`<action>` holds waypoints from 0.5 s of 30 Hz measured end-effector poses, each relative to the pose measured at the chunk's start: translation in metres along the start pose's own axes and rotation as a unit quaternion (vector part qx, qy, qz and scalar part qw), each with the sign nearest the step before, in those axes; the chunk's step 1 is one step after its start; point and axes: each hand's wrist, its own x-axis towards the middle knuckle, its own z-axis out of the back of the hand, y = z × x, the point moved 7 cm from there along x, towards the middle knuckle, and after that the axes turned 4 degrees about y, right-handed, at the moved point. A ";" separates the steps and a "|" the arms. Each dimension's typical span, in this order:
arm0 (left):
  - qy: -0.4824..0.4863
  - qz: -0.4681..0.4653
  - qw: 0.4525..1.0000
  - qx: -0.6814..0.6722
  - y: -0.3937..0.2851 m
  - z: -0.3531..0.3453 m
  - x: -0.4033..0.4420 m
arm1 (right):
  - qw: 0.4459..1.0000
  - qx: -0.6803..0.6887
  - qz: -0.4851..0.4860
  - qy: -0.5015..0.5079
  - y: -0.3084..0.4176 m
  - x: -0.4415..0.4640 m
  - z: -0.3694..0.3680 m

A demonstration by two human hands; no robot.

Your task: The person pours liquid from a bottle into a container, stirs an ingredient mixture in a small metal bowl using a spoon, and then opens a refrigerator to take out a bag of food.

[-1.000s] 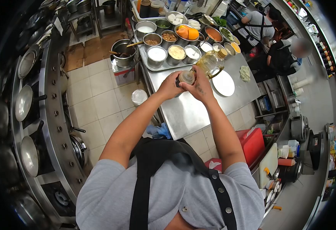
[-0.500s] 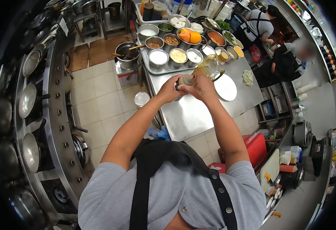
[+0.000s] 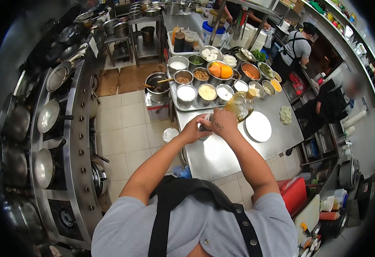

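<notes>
Looks from the wearer's head, forward and steeply down, through a very wide lens with rounded black edges. Takes in at closest range, along the bottom, the grey short-sleeved shirt (image 3: 187,240) and black fabric apron (image 3: 187,190). Centres roughly, a little farther off, on the bare left hand (image 3: 192,129) and bare right hand (image 3: 223,123) over the shiny rectangular stainless-steel table (image 3: 213,159). Stretches left to the long silver metal stove (image 3: 76,167) and right to the pale rectangular cutting board (image 3: 308,210). Shows far off, at upper right, a person in a black cap (image 3: 298,47).
</notes>
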 end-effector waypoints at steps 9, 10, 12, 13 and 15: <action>0.010 0.009 0.999 -0.030 0.020 -0.009 -0.001 | 0.992 0.057 -0.037 0.103 -0.005 -0.002 0.001; 0.012 0.023 0.999 -0.033 0.015 -0.008 -0.003 | 0.994 0.070 -0.013 0.082 -0.004 -0.005 0.005; 0.011 0.032 0.999 -0.030 0.009 -0.004 -0.001 | 0.994 0.093 0.037 0.037 -0.007 -0.013 0.015; 0.008 0.030 0.999 -0.023 0.009 -0.004 -0.001 | 0.988 0.104 0.116 0.023 -0.007 -0.012 0.011; 0.004 0.023 1.000 -0.020 0.009 -0.004 -0.002 | 0.955 0.126 0.268 -0.003 -0.003 -0.012 -0.005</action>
